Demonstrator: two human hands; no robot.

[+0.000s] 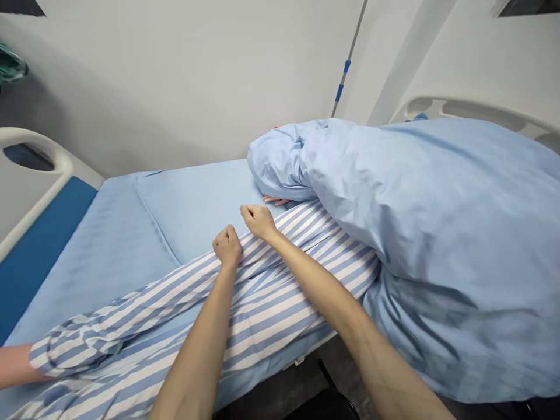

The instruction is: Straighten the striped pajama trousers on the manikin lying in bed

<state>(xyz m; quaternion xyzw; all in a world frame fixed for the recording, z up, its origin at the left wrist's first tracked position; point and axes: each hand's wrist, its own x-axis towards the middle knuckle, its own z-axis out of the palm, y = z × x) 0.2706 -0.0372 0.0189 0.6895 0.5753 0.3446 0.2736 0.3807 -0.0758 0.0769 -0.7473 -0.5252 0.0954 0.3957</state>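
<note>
Both arms reach across a pair of blue-and-white striped trousers point(262, 326), worn by a figure lying on the bed. My left hand point(227, 245) is a fist resting at the far edge of the farther trouser leg, around the thigh. Beside it on the right, slightly higher up the same leg, is my right hand point(258, 220), also curled into a fist. No object shows in either one. A bare ankle point(20, 366) sticks out of the trouser leg at lower left. Fingers of the lying figure's hand point(275, 200) peek from under the quilt.
A bunched light blue quilt point(437, 210) covers the upper body on the right. Light blue sheet point(196, 198) spreads behind the legs. Bed end boards stand at left point(56, 157) and right point(476, 108). Behind the bed is a thin pole point(350, 52); a black seat point(324, 405) is below.
</note>
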